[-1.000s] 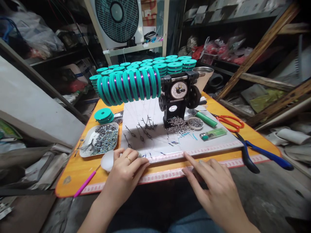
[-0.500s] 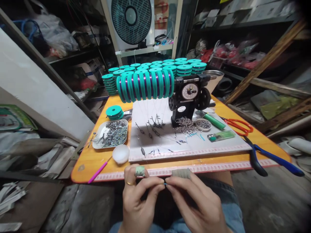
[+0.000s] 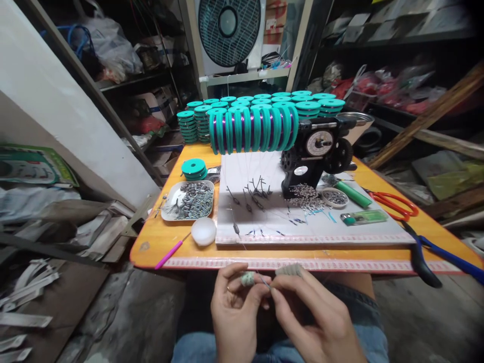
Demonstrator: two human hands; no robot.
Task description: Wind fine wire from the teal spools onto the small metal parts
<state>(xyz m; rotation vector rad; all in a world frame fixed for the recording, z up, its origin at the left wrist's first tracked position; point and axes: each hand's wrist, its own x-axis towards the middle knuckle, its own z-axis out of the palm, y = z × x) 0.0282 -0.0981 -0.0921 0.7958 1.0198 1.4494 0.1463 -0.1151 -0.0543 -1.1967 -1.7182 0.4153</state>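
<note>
At the near table edge, my left hand (image 3: 237,310) and my right hand (image 3: 315,315) meet fingertip to fingertip. Between them is a thin blue-grey piece (image 3: 266,284), too small to name exactly. My left thumb and a taped finger pinch one side of it, with the index finger raised and bent. The right thumb and index finger close on its other end; a tan wrap covers one right finger. A fine line leads up from the hands toward a small dark weight (image 3: 236,228) on the white board (image 3: 242,169).
Teal spools (image 3: 253,128) sit in a row on a black winding machine (image 3: 302,166). Nearby are a tray of small parts (image 3: 166,214), a white round cup (image 3: 203,232), a magenta-handled tool (image 3: 169,254), a lighter (image 3: 365,217), orange scissors (image 3: 397,204) and blue pliers (image 3: 449,252).
The view has shifted, so the table sits farther right in the picture. My left index finger has lifted away from the pinch, and more of the thin piece shows, now slanted.
</note>
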